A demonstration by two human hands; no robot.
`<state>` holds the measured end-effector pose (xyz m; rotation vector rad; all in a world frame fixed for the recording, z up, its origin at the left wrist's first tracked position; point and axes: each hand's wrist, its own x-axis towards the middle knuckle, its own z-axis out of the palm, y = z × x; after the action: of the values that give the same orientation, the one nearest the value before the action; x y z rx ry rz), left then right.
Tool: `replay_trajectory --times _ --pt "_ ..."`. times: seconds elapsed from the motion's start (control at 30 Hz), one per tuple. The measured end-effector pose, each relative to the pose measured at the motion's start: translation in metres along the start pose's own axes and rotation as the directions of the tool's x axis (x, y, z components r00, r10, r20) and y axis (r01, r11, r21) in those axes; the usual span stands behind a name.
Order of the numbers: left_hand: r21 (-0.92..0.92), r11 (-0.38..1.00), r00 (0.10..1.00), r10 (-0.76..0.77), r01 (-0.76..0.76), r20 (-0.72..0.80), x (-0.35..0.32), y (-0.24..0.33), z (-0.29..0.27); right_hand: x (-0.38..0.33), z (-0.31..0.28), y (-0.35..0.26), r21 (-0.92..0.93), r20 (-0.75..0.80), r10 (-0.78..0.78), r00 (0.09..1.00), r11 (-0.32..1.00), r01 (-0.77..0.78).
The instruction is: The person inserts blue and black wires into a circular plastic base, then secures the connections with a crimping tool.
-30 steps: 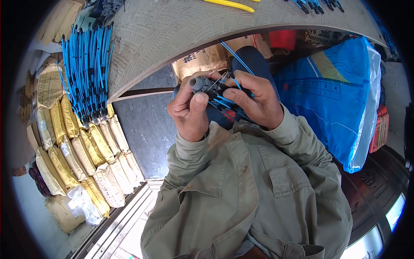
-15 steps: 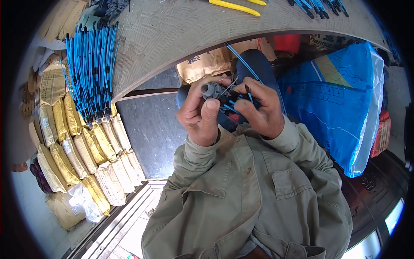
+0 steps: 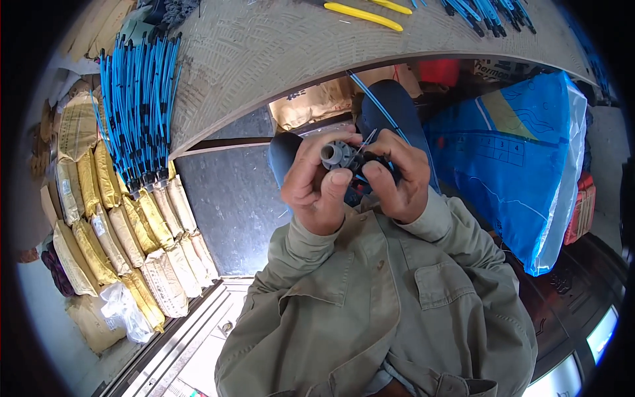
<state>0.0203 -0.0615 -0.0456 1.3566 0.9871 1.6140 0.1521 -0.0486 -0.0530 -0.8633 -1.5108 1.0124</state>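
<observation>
Below the bench edge (image 3: 264, 126), both hands have risen chestward: left hand (image 3: 316, 188) now pinches the grey connector (image 3: 336, 155) end-up, right hand (image 3: 397, 182) gripping its blue wires (image 3: 380, 109), apparently mid-fitting.

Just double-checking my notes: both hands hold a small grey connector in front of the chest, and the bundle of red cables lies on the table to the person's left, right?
Not quite: in the head view the cables are blue, not red. Otherwise correct: the left hand and right hand hold the small grey connector, and the bundle lies on the table.

Matt grey plastic fitting (image 3: 335, 155), glossy blue plastic bag (image 3: 516, 165), rough woven tabletop (image 3: 278, 59).
</observation>
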Motion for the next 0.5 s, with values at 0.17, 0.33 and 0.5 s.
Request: replay_trajectory --times 0.17,0.33,0.5 --pt "0.035 0.999 1.0 0.001 -0.001 -0.008 -0.002 0.004 0.001 0.002 -0.004 -0.003 0.059 0.031 0.042 0.999 0.997 -0.044" --pt "0.021 1.0 0.999 0.011 -0.012 0.044 0.0 0.006 0.003 0.011 -0.022 -0.013 0.184 0.229 0.183 0.956 0.956 -0.227" --pt "-0.038 0.999 0.996 0.028 -0.025 0.081 0.003 0.003 0.002 0.013 -0.024 -0.014 0.163 0.244 0.115 0.963 0.974 -0.157"
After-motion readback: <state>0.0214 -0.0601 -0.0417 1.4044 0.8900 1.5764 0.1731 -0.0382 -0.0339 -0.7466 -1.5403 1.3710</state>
